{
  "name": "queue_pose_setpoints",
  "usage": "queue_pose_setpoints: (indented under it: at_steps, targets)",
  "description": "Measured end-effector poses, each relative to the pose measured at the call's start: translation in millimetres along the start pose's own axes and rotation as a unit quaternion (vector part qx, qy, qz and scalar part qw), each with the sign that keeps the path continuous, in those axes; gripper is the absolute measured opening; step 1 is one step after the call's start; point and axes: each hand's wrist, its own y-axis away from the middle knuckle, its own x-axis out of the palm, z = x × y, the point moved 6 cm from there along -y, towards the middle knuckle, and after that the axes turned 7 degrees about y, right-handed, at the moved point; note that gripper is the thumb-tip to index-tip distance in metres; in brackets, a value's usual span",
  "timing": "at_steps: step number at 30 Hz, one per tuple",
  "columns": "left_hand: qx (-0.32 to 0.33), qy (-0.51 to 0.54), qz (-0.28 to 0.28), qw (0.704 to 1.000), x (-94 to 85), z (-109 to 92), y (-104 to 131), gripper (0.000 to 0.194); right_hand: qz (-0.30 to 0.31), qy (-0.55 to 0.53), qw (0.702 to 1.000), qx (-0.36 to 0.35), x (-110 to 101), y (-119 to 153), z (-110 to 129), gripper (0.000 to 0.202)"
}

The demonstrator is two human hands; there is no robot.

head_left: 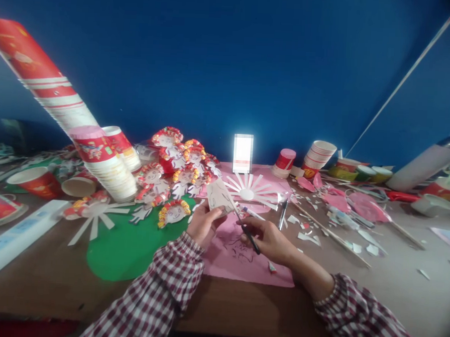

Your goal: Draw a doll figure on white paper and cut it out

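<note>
My left hand point(204, 225) is closed on a white piece of paper point(219, 194) with dark drawn lines, holding it up above the table. In my right hand point(272, 241) are scissors point(250, 239) with dark handles, their blades pointing up and left towards the paper's lower right edge. Whether the blades touch the paper I cannot tell. Beneath both hands lies a pink sheet point(250, 270) with dark scribbled marks. Behind them sits a white paper cut into rays around a disc point(247, 194). A dark pen point(283, 214) lies right of the pink sheet.
Left, a green sheet point(118, 256) bears cut-out faces with red and yellow trim point(175, 213). Tall stacked paper cups point(104, 169) lean at far left. To the right are white scraps point(310, 238), a long wooden stick point(334, 234), pink pieces point(368, 206) and upside-down cups point(319, 156).
</note>
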Motion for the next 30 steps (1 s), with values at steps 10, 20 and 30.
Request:
queue_pose_setpoints:
  at_steps: [10, 20, 30]
  targets:
    - [0.009, -0.026, -0.010, 1.000, -1.5, -0.8, -0.2, 0.030, 0.016, -0.017, 1.000, 0.016, 2.2, -0.2, 0.1, 0.044]
    - [0.008, -0.025, 0.009, 1.000, 1.5, 0.2, 1.4, 0.030, 0.016, -0.010, 1.000, 0.021, -0.3, 1.3, 4.6, 0.043]
    - [0.008, -0.034, 0.012, 0.999, 3.1, -1.1, 2.0, 0.029, 0.038, -0.036, 0.999, 0.011, 3.0, 1.0, -0.9, 0.044]
